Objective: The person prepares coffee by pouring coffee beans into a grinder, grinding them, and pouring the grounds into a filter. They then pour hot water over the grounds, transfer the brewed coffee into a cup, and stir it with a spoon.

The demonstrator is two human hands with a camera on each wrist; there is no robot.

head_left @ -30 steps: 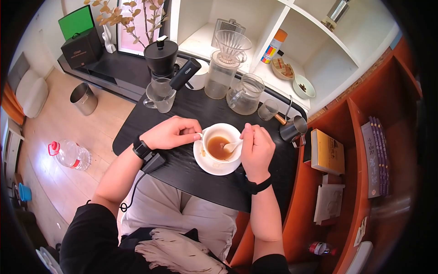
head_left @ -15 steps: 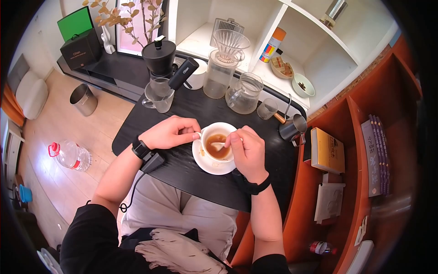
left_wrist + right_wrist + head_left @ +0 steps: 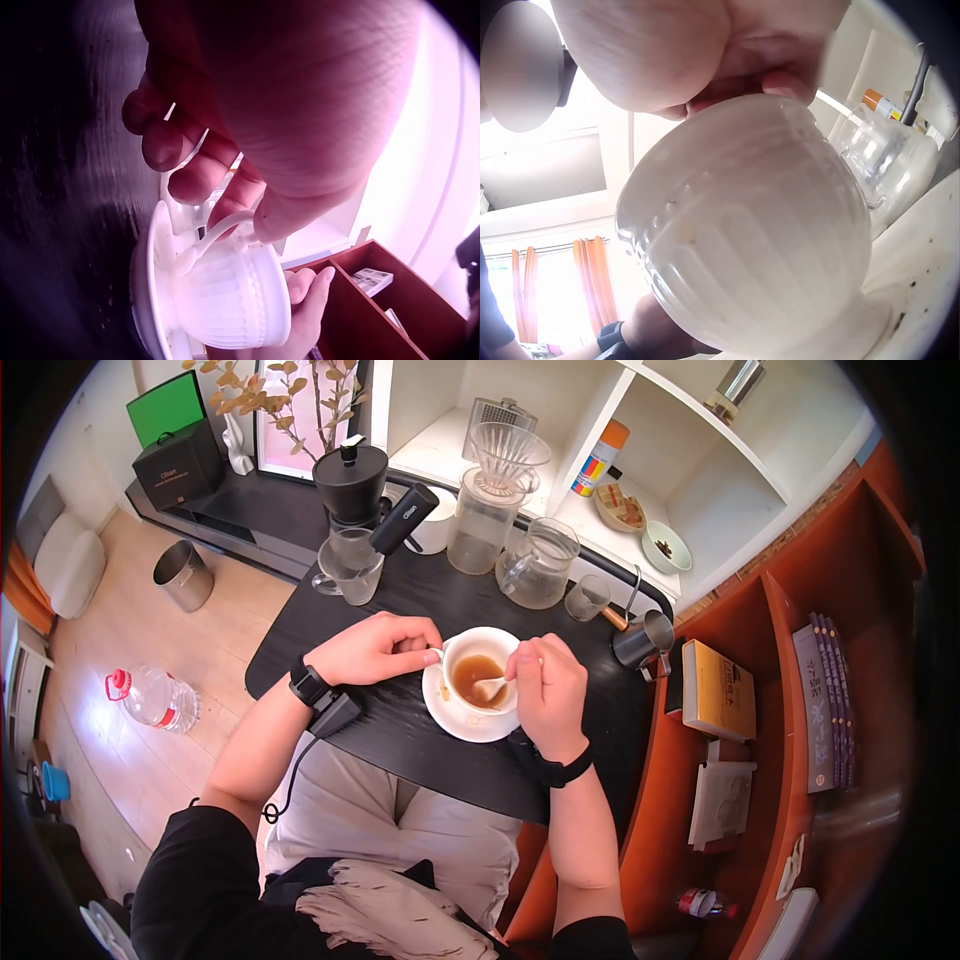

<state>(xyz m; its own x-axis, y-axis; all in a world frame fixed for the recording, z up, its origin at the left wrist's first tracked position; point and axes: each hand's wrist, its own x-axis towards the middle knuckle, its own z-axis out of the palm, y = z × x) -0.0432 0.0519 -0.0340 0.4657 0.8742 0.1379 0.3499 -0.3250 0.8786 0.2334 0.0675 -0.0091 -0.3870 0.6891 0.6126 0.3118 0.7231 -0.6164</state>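
Observation:
A white cup (image 3: 482,639) of brown drink (image 3: 469,673) stands on a white saucer (image 3: 470,729) near the front of the black table. The thumb and forefinger of my left hand (image 3: 372,653) pinch the cup's handle (image 3: 225,223); its other fingers are loosely bent in the left wrist view. With my right hand (image 3: 550,695) I grip a white spoon (image 3: 489,688) over the cup's right rim, its bowl dipping into the drink. In the right wrist view the ribbed cup wall (image 3: 757,225) hides the spoon.
Behind the cup stand a glass mug (image 3: 352,572), a black grinder (image 3: 350,485), a dripper on a glass vessel (image 3: 480,530), a glass pot (image 3: 540,570), a small glass (image 3: 587,600) and a metal jug (image 3: 645,640). A red-brown bookshelf (image 3: 650,800) borders the right side.
My right hand has shifted left with the spoon, then slightly back right, and the spoon's bowl has moved within the drink. My left hand keeps its pinch on the cup handle.

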